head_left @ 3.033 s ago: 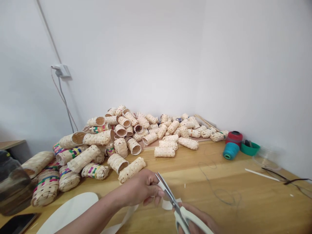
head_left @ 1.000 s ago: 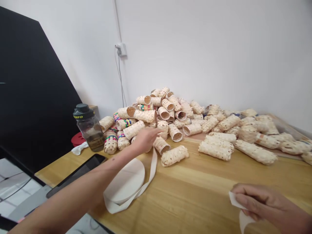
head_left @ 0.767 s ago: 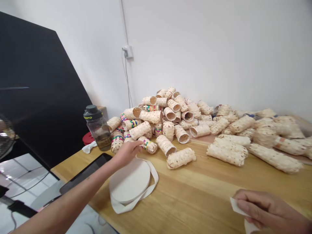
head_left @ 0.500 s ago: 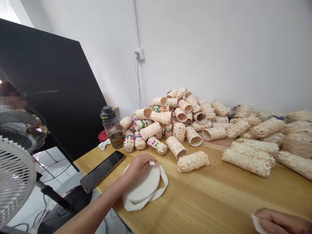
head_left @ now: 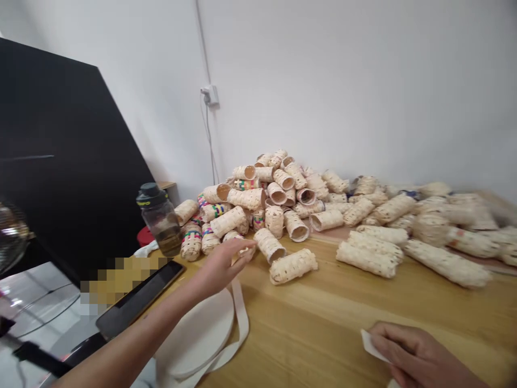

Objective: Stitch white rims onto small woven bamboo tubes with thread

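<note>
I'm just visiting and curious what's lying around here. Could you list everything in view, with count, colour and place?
woven tubes: dozens, too overlapped to count; pale, some with coloured bands; piled along the wall
bottle: one, clear, dark lid; left of pile
red object: one, behind bottle
cloth or tissue: one, white, beside bottle
phone: one, black, table's left
strip roll: one, white, near front
loose strip: one, white, beside roll
wall socket: one, white, cords below
panel: one, black, left
table: one, light wood
left hand: one, over the roll's far side; grip unclear
right hand: one, right front, pinching a white piece
</note>
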The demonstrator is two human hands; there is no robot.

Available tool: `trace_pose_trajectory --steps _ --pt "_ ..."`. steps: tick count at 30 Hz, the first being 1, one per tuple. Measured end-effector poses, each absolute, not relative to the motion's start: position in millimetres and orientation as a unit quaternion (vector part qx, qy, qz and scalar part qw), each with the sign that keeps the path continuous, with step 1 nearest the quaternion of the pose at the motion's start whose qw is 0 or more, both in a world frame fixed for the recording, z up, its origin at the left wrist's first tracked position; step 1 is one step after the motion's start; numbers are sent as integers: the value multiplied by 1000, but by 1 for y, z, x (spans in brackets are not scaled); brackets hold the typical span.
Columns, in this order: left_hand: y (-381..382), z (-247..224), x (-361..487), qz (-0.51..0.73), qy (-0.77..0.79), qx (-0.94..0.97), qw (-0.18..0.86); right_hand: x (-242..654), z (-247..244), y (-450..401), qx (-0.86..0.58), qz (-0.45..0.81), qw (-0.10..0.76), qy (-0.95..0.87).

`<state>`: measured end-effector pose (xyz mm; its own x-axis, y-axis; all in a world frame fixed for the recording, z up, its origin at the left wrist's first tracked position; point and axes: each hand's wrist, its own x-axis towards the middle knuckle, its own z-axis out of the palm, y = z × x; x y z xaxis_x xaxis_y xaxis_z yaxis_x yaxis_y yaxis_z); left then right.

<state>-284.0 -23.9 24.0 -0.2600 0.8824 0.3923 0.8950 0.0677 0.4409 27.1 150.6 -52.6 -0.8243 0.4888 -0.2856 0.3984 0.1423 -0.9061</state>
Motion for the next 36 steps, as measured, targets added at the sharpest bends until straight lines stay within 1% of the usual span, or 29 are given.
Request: trace_pose_trajectory --steps 2,4,6,8,11,15,16,17,18,19,20,21,22,23,25,30,33,36 --pt "7 35 -265 -294 -689 -662 32 27 -46 152 -317 588 74 -741" --pt "37 39 -245 -233 -655 -718 34 28 -42 153 -343 591 114 -721" --pt "64 34 -227 -152 -655 -739 42 31 -40 154 -361 594 163 -700" --pt "85 23 -218 -115 -674 -728 54 33 -37 155 -366 599 218 -678" --pt "102 5 -216 -115 -695 -707 61 36 -35 158 -355 614 273 -650" --pt "104 -2 -217 -149 -694 -702 57 38 -37 164 -332 628 295 -638" --pt "103 -3 -214 -185 -685 -704 35 38 -38 166 -328 628 300 -639" --pt "103 -4 -211 -241 -669 -703 -18 38 -39 166 -327 624 306 -640" --pt "103 -6 -207 -309 -642 -694 -103 38 -39 166 -328 617 312 -644" --pt "104 -8 -203 -381 -600 -670 -214 37 -39 166 -332 606 319 -649" --pt "105 -12 -199 -438 -547 -633 -327 37 -37 165 -337 595 325 -653" --pt "106 -15 -195 -473 -499 -594 -418 36 -35 163 -343 584 331 -657" --pt "107 -18 -191 -490 -465 -565 -475 35 -30 161 -350 572 336 -661" --pt "108 -21 -189 -501 -445 -545 -503 34 -24 159 -356 559 341 -666" --pt "107 -22 -185 -523 -436 -531 -505 30 -7 153 -358 521 354 -689" --pt "103 -17 -184 -558 -448 -541 -442 20 37 145 -296 384 380 -788" --pt "105 -21 -185 -564 -444 -540 -440 15 35 146 -246 390 362 -810" --pt "108 -30 -185 -567 -422 -551 -444 11 15 147 -236 427 341 -804"
